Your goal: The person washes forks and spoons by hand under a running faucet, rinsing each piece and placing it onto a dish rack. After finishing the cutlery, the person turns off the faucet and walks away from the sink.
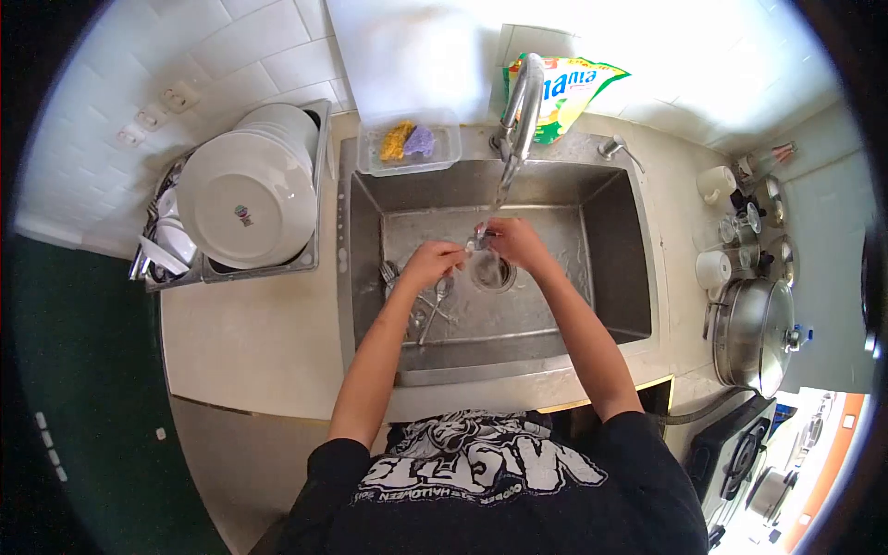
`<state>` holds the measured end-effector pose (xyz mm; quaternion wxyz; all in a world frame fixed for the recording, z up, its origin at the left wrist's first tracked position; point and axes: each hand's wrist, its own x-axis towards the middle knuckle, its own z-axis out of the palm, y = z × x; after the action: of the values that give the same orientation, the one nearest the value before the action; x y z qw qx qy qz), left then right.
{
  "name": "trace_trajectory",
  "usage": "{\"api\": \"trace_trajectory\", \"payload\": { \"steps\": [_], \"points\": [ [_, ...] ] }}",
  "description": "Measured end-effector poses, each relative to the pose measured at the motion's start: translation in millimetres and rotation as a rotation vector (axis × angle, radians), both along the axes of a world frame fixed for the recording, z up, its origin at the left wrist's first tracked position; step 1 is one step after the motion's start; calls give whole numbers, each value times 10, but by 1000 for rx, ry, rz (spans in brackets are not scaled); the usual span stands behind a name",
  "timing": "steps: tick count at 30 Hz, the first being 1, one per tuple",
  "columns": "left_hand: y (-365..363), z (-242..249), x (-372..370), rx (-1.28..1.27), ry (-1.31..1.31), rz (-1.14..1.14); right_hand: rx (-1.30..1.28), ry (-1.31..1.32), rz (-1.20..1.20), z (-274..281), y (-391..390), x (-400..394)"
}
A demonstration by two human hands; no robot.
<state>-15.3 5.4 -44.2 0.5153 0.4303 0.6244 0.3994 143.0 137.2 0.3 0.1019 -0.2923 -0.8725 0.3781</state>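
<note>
Gleaming dully, the stainless-steel sink (610, 231) was a deep rectangular basin with a round drain (490, 271) in its wet floor. A curved chrome faucet (520, 102) rose at 12 o'clock and ran a thin stream of water down onto the hands. The left hand (430, 262) and the right hand (511, 242) met under that stream, just above the drain, both closed with fingers curled around a small shiny metal utensil (476, 242); its exact shape was too small to tell. More metal cutlery (421, 301) lay loose on the basin floor at 7 o'clock from the drain, below the left hand.

At 10 o'clock from the sink, a metal drying rack (310, 254) held smooth round white plates (245, 199) standing on edge. A clear plastic tub (409, 143) behind the basin carried a yellow scourer (396, 141) and a purple sponge (420, 141). A green-and-yellow soap pouch (569, 92) leaned at 1 o'clock beside the faucet. On the pale desk (259, 333) at 3 o'clock stood a domed steel pot (754, 333) and white cups (714, 268).
</note>
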Motion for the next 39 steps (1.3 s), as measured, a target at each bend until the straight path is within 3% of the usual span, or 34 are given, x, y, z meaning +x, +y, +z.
{"api": "trace_trajectory", "payload": {
  "steps": [4, 7, 9, 13, 16, 18, 19, 22, 25, 34, 39],
  "points": [
    [-120, 30, -42, -40, 18, 27, -212, -222, -47, -31, -119, -162],
    [-174, 49, -20, -72, 7, 56, 209, -318, -40, -18, -237, -213],
    [-193, 175, 6, -150, 83, 73, 152, -245, -18, -143, -205, -190],
    [-182, -49, -13, 40, 287, 84, 51, -123, 17, -215, -124, -74],
    [-123, -85, -5, 109, 370, 5, -728, 181, -105, -292, -81, 42],
    [-97, 1, -14, 23, 366, -93, -847, 201, -89, -362, -49, 125],
    [-92, 14, -22, 30, 322, -91, -905, 214, -79, -359, -30, 139],
    [-100, 57, -11, 4, 174, -78, -748, 82, -119, -300, -4, 172],
    [-95, 97, 11, -76, 69, -32, -466, -40, -218, -138, -67, 119],
    [-146, -195, -58, -59, -91, 32, -985, 227, -235, -502, -6, 74],
    [-56, -138, -28, -48, -145, 19, -1038, 477, -388, -128, 237, 365]
  ]
}}
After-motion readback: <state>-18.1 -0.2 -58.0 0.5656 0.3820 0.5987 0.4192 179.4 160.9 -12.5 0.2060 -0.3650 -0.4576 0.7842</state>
